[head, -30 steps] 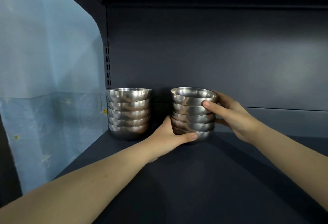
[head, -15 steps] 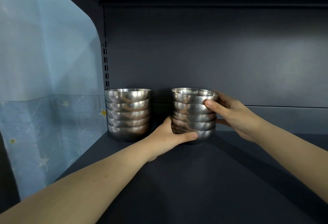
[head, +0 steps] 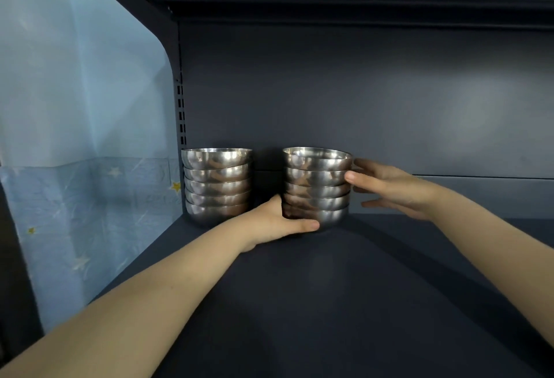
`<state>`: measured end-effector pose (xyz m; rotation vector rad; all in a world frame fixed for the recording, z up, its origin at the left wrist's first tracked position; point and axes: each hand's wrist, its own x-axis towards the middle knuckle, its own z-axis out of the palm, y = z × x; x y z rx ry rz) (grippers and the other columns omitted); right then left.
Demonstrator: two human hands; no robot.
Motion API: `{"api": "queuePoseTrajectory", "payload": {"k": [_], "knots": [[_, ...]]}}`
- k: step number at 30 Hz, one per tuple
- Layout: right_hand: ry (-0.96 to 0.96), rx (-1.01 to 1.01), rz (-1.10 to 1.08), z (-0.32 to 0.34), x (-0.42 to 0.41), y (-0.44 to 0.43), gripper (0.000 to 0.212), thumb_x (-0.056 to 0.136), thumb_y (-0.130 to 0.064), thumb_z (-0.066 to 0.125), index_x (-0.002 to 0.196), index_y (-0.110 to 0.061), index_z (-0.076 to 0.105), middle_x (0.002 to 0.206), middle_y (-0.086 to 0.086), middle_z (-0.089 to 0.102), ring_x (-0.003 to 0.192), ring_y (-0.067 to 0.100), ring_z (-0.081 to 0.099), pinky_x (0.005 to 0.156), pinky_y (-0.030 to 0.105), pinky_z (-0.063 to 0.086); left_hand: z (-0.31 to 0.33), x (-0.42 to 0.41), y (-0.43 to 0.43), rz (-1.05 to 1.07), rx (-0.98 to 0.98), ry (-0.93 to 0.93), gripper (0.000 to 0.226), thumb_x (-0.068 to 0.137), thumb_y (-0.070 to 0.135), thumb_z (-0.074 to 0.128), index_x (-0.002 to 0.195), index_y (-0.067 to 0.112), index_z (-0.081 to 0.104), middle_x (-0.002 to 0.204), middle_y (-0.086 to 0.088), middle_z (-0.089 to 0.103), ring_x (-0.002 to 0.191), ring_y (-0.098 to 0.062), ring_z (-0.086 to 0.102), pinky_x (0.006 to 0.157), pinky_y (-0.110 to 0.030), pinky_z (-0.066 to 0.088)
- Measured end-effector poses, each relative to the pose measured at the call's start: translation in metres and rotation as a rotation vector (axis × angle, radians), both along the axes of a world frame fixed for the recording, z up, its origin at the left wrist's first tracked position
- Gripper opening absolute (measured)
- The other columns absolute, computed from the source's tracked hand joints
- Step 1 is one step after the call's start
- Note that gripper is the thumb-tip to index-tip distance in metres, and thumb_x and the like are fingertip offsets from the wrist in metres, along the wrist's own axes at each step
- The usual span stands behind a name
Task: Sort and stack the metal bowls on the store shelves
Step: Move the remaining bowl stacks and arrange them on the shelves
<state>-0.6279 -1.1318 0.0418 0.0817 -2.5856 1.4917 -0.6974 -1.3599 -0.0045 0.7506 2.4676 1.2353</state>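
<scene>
Two stacks of nested metal bowls, five rims countable in each, stand at the back of the dark shelf [head: 329, 302]. The left stack [head: 217, 185] is next to the slotted upright [head: 180, 113] and the blue sheet [head: 84, 143], and the right stack [head: 317, 187] is just beside it, with a dark gap between them. The left hand [head: 274, 223] holds the right stack at its foot, its grip curled round the bottom bowl, thumb laid along the front and fingers out of sight behind. The right hand [head: 392, 188] has its grip spread, fingers straight. Only its thumb tip touches the stack's side, at about the second bowl, and the lower fingers stand apart from it. Polished steel like this is likely stiff, slippery, and weighty as a stack. Nested bowls can rock on one another, so the safest hold is probably low on the bottom bowl, with the other hand steadying the upper rims. Whether the bottom bowl rests fully on the shelf or is slightly raised cannot be told, because the thumb covers its base. The stacks' far sides are lost in shadow.
</scene>
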Motion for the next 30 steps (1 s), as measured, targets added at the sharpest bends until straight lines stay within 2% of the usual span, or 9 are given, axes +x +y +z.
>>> {"api": "queuePoseTrajectory", "payload": {"k": [2, 6, 9, 11, 13, 15, 21, 26, 30], "knots": [[-0.052, 0.016, -0.068, 0.003, 0.013, 0.005, 0.108, 0.066, -0.057, 0.074, 0.153, -0.018, 0.025, 0.149, -0.007, 0.042, 0.128, 0.015, 0.048, 0.105, 0.038, 0.043, 0.008, 0.016, -0.003, 0.069, -0.114, 0.0, 0.086, 0.078, 0.053, 0.073, 0.145, 0.016, 0.034, 0.142, 0.003, 0.045, 0.127, -0.016, 0.044, 0.096, -0.025, 0.038], [-0.122, 0.165, -0.144, 0.011, 0.059, 0.023, 0.071, 0.075, -0.044, 0.076, 0.137, -0.022, 0.051, 0.135, -0.008, 0.056, 0.123, 0.008, 0.052, 0.103, 0.031, 0.041, 0.019, 0.052, 0.006, 0.207, -0.145, 0.033, 0.063, 0.084, 0.044, 0.07, 0.132, 0.009, 0.049, 0.127, -0.004, 0.053, 0.107, -0.018, 0.051, 0.088, -0.028, 0.044], [-0.111, 0.33, -0.167, 0.031, 0.117, 0.049, 0.055, 0.075, -0.036, 0.079, 0.125, -0.025, 0.059, 0.127, -0.008, 0.06, 0.117, 0.004, 0.054, 0.103, 0.026, 0.04, 0.035, 0.09, 0.034, 0.159, -0.191, 0.123, 0.051, 0.086, 0.042, 0.068, 0.123, 0.01, 0.055, 0.116, -0.001, 0.054, 0.101, -0.018, 0.055, 0.084, -0.029, 0.049], [-0.103, 0.444, -0.238, 0.045, 0.162, 0.074, 0.058, 0.074, -0.035, 0.08, 0.127, -0.024, 0.058, 0.126, -0.007, 0.06, 0.116, 0.007, 0.055, 0.103, 0.024, 0.039, 0.049, 0.121, 0.064, 0.075, -0.201, 0.268, 0.036, 0.086, 0.043, 0.066, 0.109, 0.016, 0.061, 0.107, 0.0, 0.056, 0.095, -0.019, 0.056, 0.084, -0.029, 0.046], [-0.119, 0.543, -0.31, 0.055, 0.214, 0.103, 0.061, 0.075, -0.037, 0.08, 0.129, -0.025, 0.056, 0.126, -0.008, 0.059, 0.116, 0.009, 0.055, 0.103, 0.024, 0.039, 0.061, 0.157, 0.103, -0.027, -0.175, 0.393, 0.027, 0.086, 0.042, 0.067, 0.102, 0.02, 0.064, 0.106, 0.003, 0.061, 0.1, -0.019, 0.06, 0.09, -0.029, 0.046], [-0.15, 0.607, -0.386, 0.061, 0.272, 0.133, 0.064, 0.075, -0.04, 0.079, 0.132, -0.026, 0.054, 0.127, -0.008, 0.058, 0.117, 0.009, 0.054, 0.102, 0.024, 0.039, 0.069, 0.198, 0.147, -0.127, -0.118, 0.459, 0.036, 0.085, 0.04, 0.068, 0.114, 0.018, 0.066, 0.119, 0.004, 0.063, 0.111, -0.015, 0.059, 0.096, -0.028, 0.045], [-0.273, 0.669, -0.616, 0.068, 0.461, 0.212, 0.07, 0.074, -0.042, 0.078, 0.135, -0.024, 0.05, 0.128, -0.007, 0.059, 0.12, 0.012, 0.055, 0.11, 0.032, 0.038, 0.074, 0.334, 0.277, -0.42, 0.01, 0.529, 0.043, 0.092, 0.037, 0.062, 0.13, 0.018, 0.057, 0.134, 0.0, 0.057, 0.123, -0.015, 0.052, 0.09, -0.022, 0.036], [-0.33, 0.742, -0.851, 0.065, 0.595, 0.255, 0.071, 0.078, -0.045, 0.075, 0.14, -0.022, 0.048, 0.133, -0.007, 0.058, 0.12, 0.013, 0.056, 0.108, 0.03, 0.038, 0.072, 0.438, 0.365, -0.631, 0.061, 0.532, 0.047, 0.093, 0.035, 0.059, 0.135, 0.014, 0.053, 0.137, -0.005, 0.054, 0.126, -0.017, 0.05, 0.091, -0.021, 0.033], [-0.362, 0.8, -0.955, 0.06, 0.657, 0.285, 0.068, 0.081, -0.045, 0.072, 0.14, -0.021, 0.048, 0.137, -0.005, 0.056, 0.124, 0.016, 0.053, 0.105, 0.027, 0.037, 0.073, 0.494, 0.424, -0.721, 0.061, 0.567, 0.049, 0.092, 0.036, 0.06, 0.136, 0.014, 0.053, 0.135, -0.006, 0.055, 0.123, -0.019, 0.051, 0.09, -0.022, 0.035]]}}
